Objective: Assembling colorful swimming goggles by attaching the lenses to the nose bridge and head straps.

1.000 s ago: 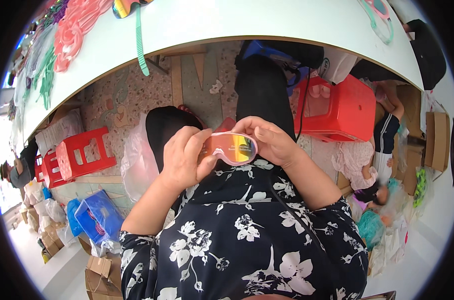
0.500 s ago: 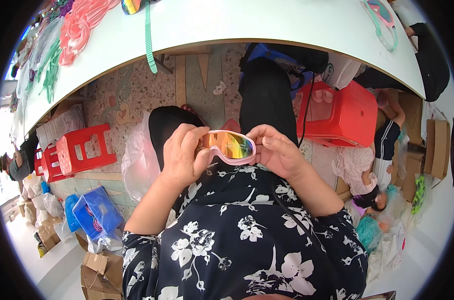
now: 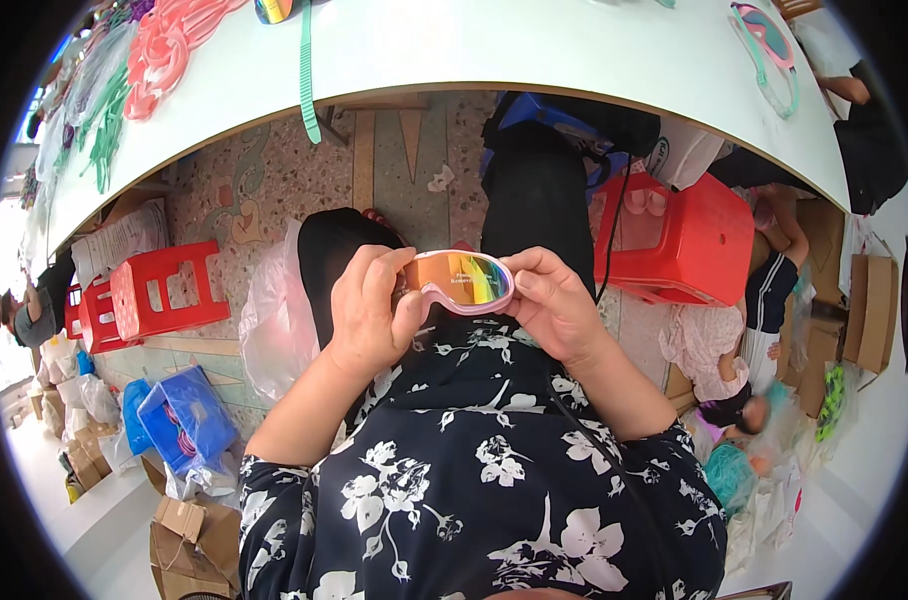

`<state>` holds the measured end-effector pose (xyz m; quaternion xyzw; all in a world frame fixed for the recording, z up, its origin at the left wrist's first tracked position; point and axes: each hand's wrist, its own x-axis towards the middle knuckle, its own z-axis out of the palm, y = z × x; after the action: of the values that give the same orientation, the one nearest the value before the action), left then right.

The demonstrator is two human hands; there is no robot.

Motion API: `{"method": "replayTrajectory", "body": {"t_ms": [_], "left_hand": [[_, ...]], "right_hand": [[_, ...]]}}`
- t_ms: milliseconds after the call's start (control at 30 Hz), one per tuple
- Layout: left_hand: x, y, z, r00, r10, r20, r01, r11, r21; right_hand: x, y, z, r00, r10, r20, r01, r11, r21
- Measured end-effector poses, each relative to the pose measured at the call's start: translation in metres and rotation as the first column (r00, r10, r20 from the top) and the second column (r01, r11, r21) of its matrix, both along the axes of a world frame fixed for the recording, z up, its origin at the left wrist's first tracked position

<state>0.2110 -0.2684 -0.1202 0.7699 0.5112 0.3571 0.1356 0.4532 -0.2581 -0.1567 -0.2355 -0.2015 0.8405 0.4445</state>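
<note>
Above my lap, a pair of swim goggles (image 3: 464, 283) with a pink frame and a mirrored orange-yellow lens is held between both hands. My left hand (image 3: 369, 305) closes around the goggles' left end, thumb at the lower rim. My right hand (image 3: 554, 300) pinches the opposite end, thumb and index finger at the rim. The lens faces up towards me and reflects rainbow colours at its right side. No strap shows on these goggles; their back is hidden.
On the white table (image 3: 424, 45) ahead lie coral straps (image 3: 169, 55), green straps (image 3: 109, 125) and pink-green goggles (image 3: 766, 45). A red stool (image 3: 694, 240) stands right, another red stool (image 3: 169, 290) left. A blue crate (image 3: 189, 415) is at lower left. People sit at the right.
The goggles have tilted slightly, so the lens shows more orange and its reflection has shifted. My right fingers have closed in more on the rim. Both hands keep their hold.
</note>
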Motion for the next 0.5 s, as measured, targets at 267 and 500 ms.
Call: {"method": "replayTrajectory", "body": {"t_ms": [267,500], "left_hand": [[0.013,-0.003,-0.006,0.997,0.079,0.023,-0.078,0.997,-0.026],[0.017,-0.006,-0.016,0.995,0.097,0.027,-0.098,0.995,0.013]], "right_hand": [[-0.009,-0.001,0.006,0.996,-0.093,-0.01,0.093,0.995,-0.029],[-0.009,-0.009,-0.002,0.992,-0.126,0.016,0.126,0.992,-0.004]]}}
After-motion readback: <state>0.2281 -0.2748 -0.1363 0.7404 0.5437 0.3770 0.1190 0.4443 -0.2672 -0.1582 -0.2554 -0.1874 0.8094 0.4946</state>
